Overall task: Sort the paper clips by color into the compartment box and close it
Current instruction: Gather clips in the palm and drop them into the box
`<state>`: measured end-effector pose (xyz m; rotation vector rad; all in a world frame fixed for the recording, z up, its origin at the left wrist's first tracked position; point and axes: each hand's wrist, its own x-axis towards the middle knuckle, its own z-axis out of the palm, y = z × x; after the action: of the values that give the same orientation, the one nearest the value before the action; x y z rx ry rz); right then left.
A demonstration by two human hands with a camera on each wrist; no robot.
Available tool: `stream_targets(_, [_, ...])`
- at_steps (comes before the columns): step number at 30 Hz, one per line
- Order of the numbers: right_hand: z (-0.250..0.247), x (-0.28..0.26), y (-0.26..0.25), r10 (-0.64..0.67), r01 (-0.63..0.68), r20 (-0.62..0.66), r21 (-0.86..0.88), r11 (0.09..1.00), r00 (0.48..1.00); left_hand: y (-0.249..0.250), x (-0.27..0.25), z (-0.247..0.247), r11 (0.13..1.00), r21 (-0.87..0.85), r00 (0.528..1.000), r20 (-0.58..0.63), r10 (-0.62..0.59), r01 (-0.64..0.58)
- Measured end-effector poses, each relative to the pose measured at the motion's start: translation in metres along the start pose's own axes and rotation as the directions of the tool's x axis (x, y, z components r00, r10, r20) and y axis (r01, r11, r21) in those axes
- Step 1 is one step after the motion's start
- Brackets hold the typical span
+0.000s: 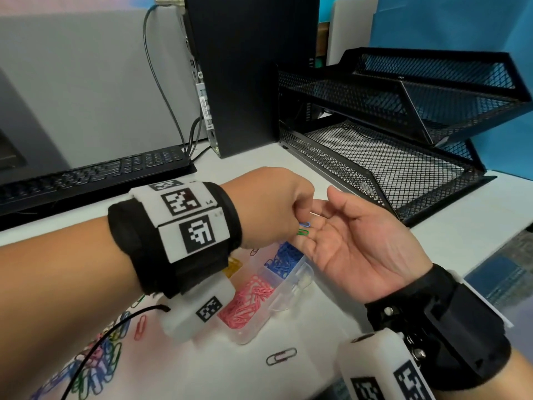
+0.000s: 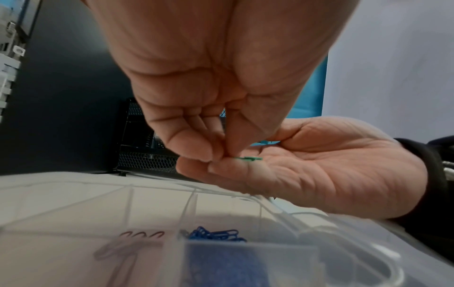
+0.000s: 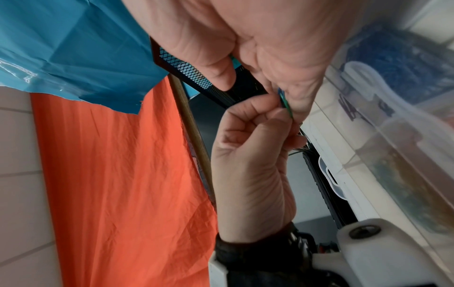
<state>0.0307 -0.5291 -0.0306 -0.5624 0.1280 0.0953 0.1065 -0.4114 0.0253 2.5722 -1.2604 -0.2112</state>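
Observation:
My right hand (image 1: 323,226) is held palm up above the clear compartment box (image 1: 291,287), fingers relaxed. A green paper clip (image 1: 302,232) and a blue paper clip (image 1: 305,224) lie on its fingers. My left hand (image 1: 300,226) reaches over from the left and pinches the green paper clip (image 2: 248,158) between thumb and fingertips. The box holds blue clips (image 1: 284,256), pink clips (image 1: 251,298) and yellow clips (image 1: 232,267) in separate compartments. My left wrist hides part of the box.
A pile of mixed loose clips (image 1: 95,368) lies at the lower left, and a single clip (image 1: 281,356) lies in front of the box. A black mesh tray stack (image 1: 403,125) stands at the back right, a keyboard (image 1: 95,174) and computer tower (image 1: 248,73) behind.

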Motion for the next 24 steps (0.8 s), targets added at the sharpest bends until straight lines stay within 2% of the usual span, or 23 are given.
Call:
stream_targets(5, [0.002,0.0,-0.001,-0.013,0.013,-0.011,0.008,1.0,1.0,0.0,-0.004,-0.001,1.0,-0.004,0.999,0.039,0.009,-0.009])
stream_targets(9, [0.003,0.002,0.001,-0.016,0.017,-0.03,0.005,1.0,0.999,-0.001,-0.005,-0.002,1.0,0.015,1.0,0.016,0.002,-0.002])
stream_targets(15, [-0.001,0.001,-0.009,-0.079,0.077,-0.153,-0.021,0.997,0.985,-0.012,-0.009,-0.015,0.996,-0.089,1.0,-0.008,-0.008,0.007])
stream_targets(21, [0.002,-0.001,-0.022,-0.103,0.079,-0.192,-0.128,0.989,0.976,-0.038,-0.035,-0.044,0.975,-0.205,0.991,-0.085,-0.103,0.083])
stream_targets(22, [0.004,0.001,-0.022,-0.095,0.066,-0.188,-0.155,0.986,0.977,-0.042,-0.041,-0.048,0.975,-0.211,0.989,-0.112,-0.093,0.068])
stream_targets(24, [0.009,0.006,-0.022,-0.073,0.036,-0.171,-0.212,0.977,0.983,-0.039,-0.063,-0.045,0.976,-0.209,0.993,-0.085,-0.079,0.059])
